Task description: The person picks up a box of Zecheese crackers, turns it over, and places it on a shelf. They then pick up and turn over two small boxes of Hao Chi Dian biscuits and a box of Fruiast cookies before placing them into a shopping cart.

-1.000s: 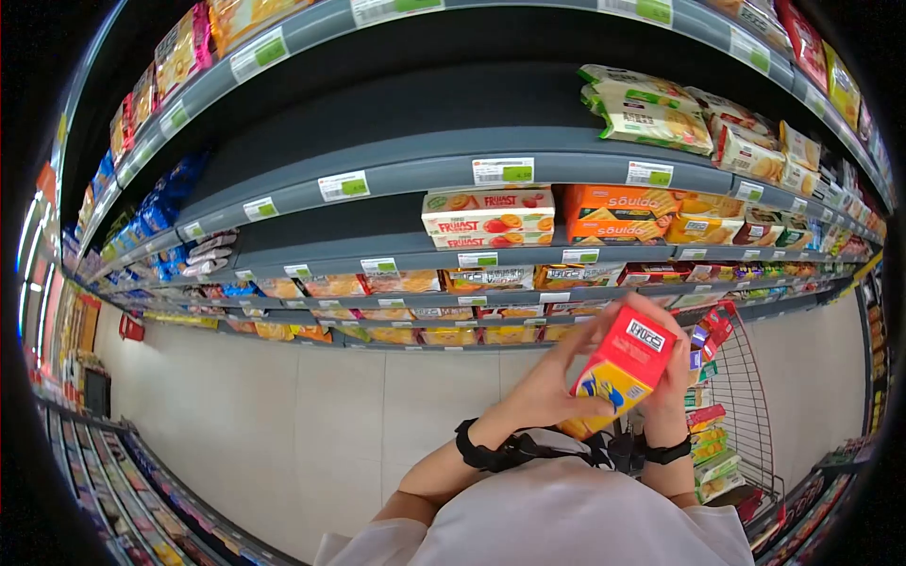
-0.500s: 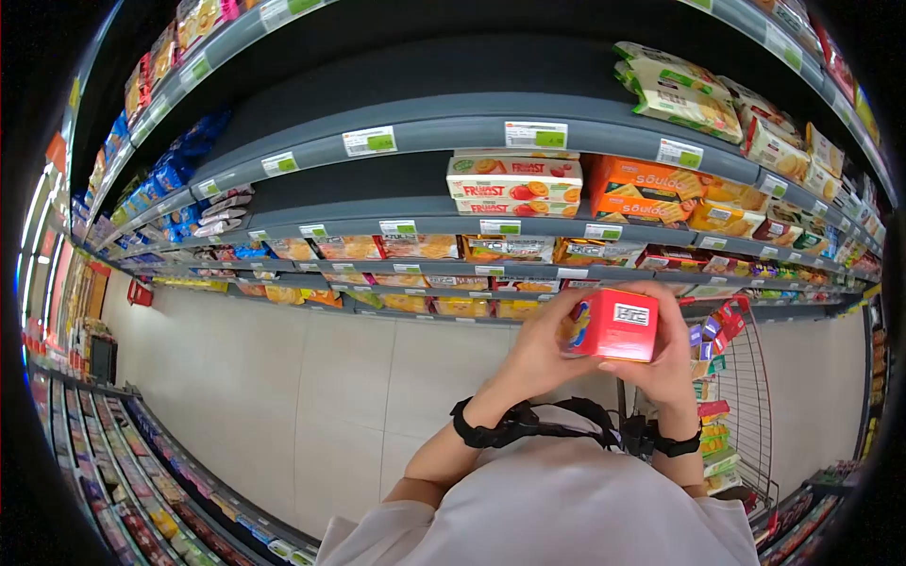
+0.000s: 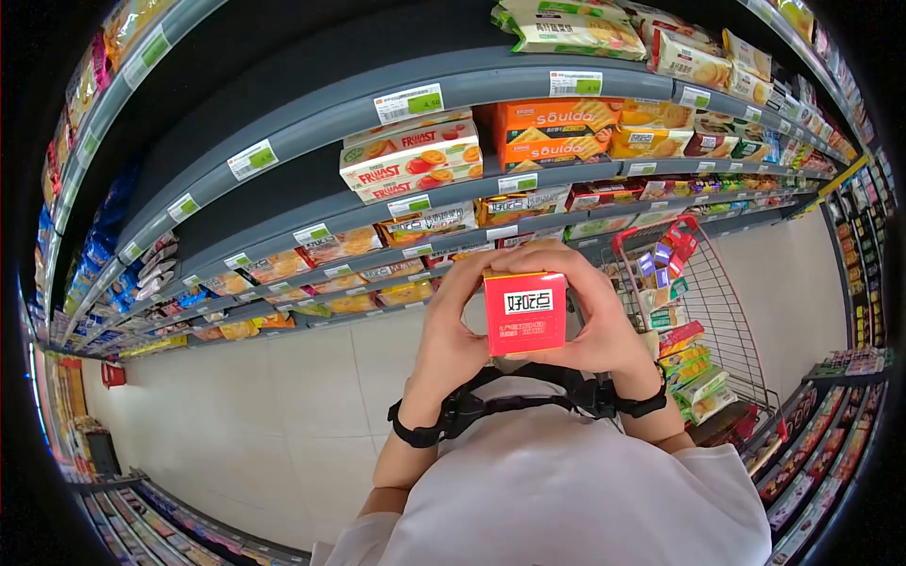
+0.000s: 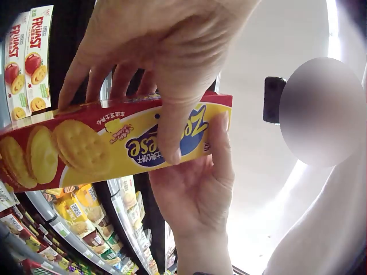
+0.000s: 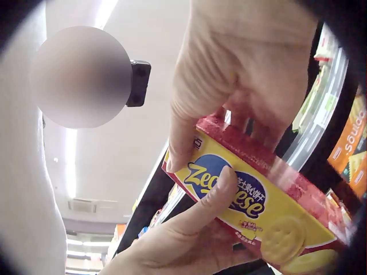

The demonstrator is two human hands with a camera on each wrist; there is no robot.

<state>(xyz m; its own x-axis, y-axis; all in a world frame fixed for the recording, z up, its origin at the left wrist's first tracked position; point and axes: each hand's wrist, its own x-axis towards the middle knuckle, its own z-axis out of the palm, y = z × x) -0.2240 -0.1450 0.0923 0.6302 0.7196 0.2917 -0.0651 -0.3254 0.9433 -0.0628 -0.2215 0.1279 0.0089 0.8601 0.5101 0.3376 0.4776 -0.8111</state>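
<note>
A red and yellow biscuit box (image 3: 526, 330) is held between both hands in front of the chest, its red end with a white label turned up to the head camera. My left hand (image 3: 451, 330) grips one side of it and my right hand (image 3: 601, 321) the other. In the left wrist view, the box's yellow face (image 4: 109, 152) shows round sandwich biscuits and blue lettering, with both thumbs pressed on it. The right wrist view has the same lettering on the biscuit box (image 5: 252, 206), the right fingers reaching over its red side.
Ahead run curved shelves (image 3: 311, 113) with white Fruast boxes (image 3: 411, 160), orange Soulda boxes (image 3: 552, 132) and bagged biscuits (image 3: 576, 33). At the right stands a wire shopping cart (image 3: 731, 321) holding several packets. Pale tiled floor (image 3: 274, 424) lies to the left, with another shelf row (image 3: 203, 528) behind.
The box has turned from showing its yellow face to showing its red end squarely upward. Both hands stay around it. The head view has swung to the right, bringing the cart more into sight.
</note>
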